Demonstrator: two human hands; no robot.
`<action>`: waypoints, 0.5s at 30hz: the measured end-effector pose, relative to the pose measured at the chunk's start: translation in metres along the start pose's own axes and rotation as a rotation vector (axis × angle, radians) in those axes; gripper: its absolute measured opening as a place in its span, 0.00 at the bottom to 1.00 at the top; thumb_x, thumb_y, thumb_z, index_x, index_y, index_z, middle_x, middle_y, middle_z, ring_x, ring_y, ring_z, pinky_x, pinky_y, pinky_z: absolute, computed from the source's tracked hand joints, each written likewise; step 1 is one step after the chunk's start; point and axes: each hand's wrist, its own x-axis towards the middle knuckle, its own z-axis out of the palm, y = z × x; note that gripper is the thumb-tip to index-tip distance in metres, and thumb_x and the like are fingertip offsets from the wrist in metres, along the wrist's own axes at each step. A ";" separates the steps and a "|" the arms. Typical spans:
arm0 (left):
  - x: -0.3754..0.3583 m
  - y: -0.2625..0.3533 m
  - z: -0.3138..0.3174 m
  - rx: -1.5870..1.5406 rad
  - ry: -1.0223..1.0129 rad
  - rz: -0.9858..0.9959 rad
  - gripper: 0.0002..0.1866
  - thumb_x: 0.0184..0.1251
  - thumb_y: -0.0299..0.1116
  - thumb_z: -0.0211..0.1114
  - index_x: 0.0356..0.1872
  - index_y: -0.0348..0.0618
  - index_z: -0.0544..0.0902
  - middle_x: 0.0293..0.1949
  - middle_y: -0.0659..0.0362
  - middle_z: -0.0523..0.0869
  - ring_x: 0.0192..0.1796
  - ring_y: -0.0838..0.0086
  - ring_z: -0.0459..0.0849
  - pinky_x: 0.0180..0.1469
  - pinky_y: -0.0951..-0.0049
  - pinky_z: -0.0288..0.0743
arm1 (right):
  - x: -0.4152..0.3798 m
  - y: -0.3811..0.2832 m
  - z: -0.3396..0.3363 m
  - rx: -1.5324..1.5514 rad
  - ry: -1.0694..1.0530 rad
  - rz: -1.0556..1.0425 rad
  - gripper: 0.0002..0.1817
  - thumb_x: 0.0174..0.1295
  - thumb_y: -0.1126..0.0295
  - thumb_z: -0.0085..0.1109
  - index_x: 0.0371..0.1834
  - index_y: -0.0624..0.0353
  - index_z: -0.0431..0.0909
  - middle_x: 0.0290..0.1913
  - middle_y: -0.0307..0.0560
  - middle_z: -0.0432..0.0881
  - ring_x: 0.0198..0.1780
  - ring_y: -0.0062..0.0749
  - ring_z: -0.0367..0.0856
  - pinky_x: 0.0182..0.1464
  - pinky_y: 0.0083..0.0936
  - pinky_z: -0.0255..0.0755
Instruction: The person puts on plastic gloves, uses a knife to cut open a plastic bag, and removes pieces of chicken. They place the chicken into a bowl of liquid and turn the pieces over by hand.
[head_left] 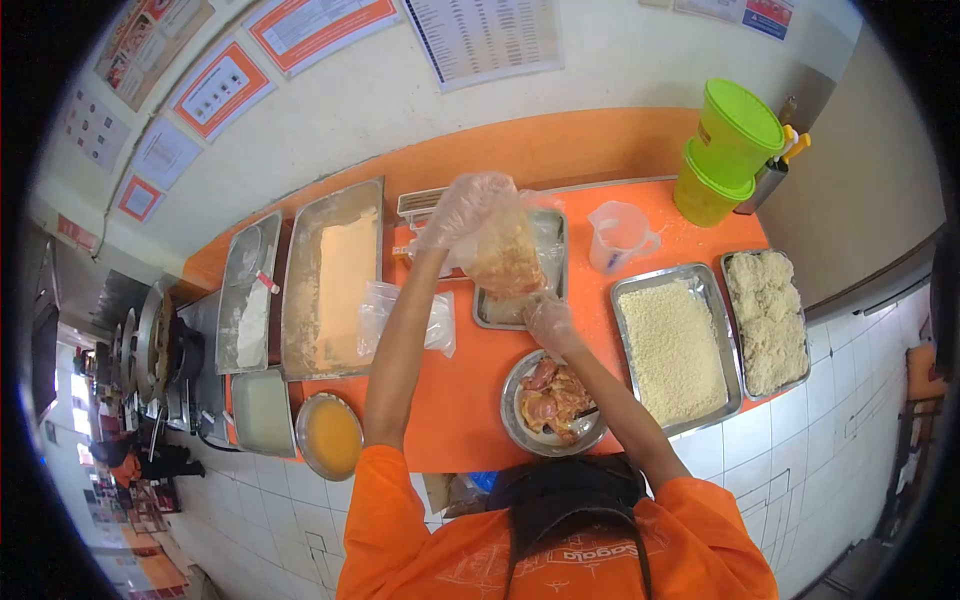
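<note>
My left hand (475, 205), in a clear plastic glove, grips the upper part of a clear plastic bag (505, 258) with orange-brown marinated meat inside. The bag hangs tilted over a metal tray (553, 240). My right hand (550, 325), also gloved, is closed at the bag's lower corner by the tray's near edge. Nearer to me stands a round metal bowl (515, 425) of raw marinated chicken pieces (553, 402), with a dark handle at its right side.
Left on the orange table (470, 400) are a tray of orange flour (345, 280), plastic bags (440, 325) and a bowl of orange liquid (332, 436). To the right are a measuring jug (618, 238), a crumb tray (675, 350), a heaped tray (768, 320) and green tubs (735, 135).
</note>
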 end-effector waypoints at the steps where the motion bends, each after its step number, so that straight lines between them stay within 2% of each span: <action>1: 0.000 -0.010 0.011 0.007 -0.051 -0.034 0.10 0.69 0.33 0.60 0.42 0.37 0.83 0.31 0.53 0.81 0.38 0.75 0.79 0.46 0.70 0.76 | -0.012 -0.005 -0.039 0.038 -0.042 0.005 0.12 0.68 0.66 0.48 0.47 0.55 0.80 0.47 0.48 0.83 0.53 0.44 0.81 0.52 0.43 0.75; 3: -0.010 -0.010 0.043 -0.159 0.058 -0.128 0.13 0.72 0.37 0.58 0.45 0.39 0.84 0.32 0.52 0.81 0.41 0.76 0.78 0.50 0.69 0.75 | -0.025 -0.013 -0.099 0.131 -0.013 0.046 0.11 0.68 0.68 0.49 0.44 0.57 0.81 0.45 0.51 0.83 0.51 0.45 0.81 0.49 0.43 0.76; 4: -0.016 -0.012 0.056 -0.242 0.108 -0.181 0.14 0.74 0.39 0.57 0.46 0.40 0.84 0.33 0.52 0.81 0.42 0.76 0.77 0.51 0.69 0.74 | -0.023 -0.015 -0.115 0.176 0.083 0.066 0.10 0.65 0.69 0.52 0.45 0.58 0.81 0.45 0.49 0.83 0.50 0.44 0.81 0.48 0.40 0.76; 6: -0.011 -0.048 0.071 -0.296 0.049 -0.192 0.17 0.77 0.42 0.54 0.51 0.43 0.84 0.39 0.53 0.82 0.47 0.74 0.78 0.56 0.69 0.72 | -0.016 -0.018 -0.137 0.269 0.278 0.101 0.12 0.60 0.72 0.58 0.46 0.60 0.80 0.45 0.46 0.82 0.48 0.42 0.81 0.47 0.35 0.76; 8: -0.015 -0.045 0.073 -0.368 -0.038 -0.177 0.18 0.79 0.45 0.52 0.54 0.45 0.84 0.44 0.54 0.83 0.51 0.72 0.78 0.59 0.69 0.70 | 0.000 -0.017 -0.143 0.285 0.603 0.006 0.12 0.61 0.70 0.56 0.46 0.60 0.80 0.46 0.49 0.81 0.49 0.44 0.80 0.50 0.37 0.76; 9: -0.013 -0.018 0.063 -0.409 -0.088 -0.151 0.18 0.80 0.45 0.52 0.55 0.46 0.84 0.47 0.54 0.83 0.53 0.71 0.78 0.61 0.70 0.69 | 0.008 -0.015 -0.145 0.290 0.772 -0.049 0.12 0.62 0.70 0.56 0.46 0.61 0.80 0.47 0.51 0.81 0.49 0.45 0.80 0.51 0.38 0.76; 12: -0.015 0.015 0.056 -0.208 -0.103 -0.126 0.21 0.79 0.46 0.51 0.59 0.43 0.81 0.51 0.56 0.85 0.54 0.67 0.82 0.60 0.69 0.72 | 0.037 -0.009 -0.122 0.197 0.436 -0.007 0.13 0.62 0.68 0.56 0.47 0.62 0.80 0.51 0.56 0.80 0.51 0.48 0.80 0.55 0.41 0.75; 14: -0.006 -0.002 0.070 -0.223 -0.069 -0.015 0.22 0.79 0.46 0.51 0.60 0.42 0.80 0.48 0.54 0.87 0.52 0.63 0.84 0.57 0.66 0.76 | 0.044 -0.012 -0.111 0.142 0.636 -0.063 0.09 0.63 0.67 0.56 0.41 0.61 0.78 0.45 0.58 0.81 0.45 0.53 0.81 0.48 0.46 0.75; 15: 0.004 -0.045 0.091 -0.355 -0.056 0.098 0.21 0.78 0.46 0.51 0.60 0.45 0.80 0.46 0.52 0.88 0.50 0.61 0.85 0.55 0.65 0.77 | 0.049 -0.012 -0.110 0.111 0.736 -0.091 0.08 0.64 0.67 0.56 0.37 0.60 0.77 0.41 0.59 0.81 0.42 0.56 0.81 0.44 0.48 0.75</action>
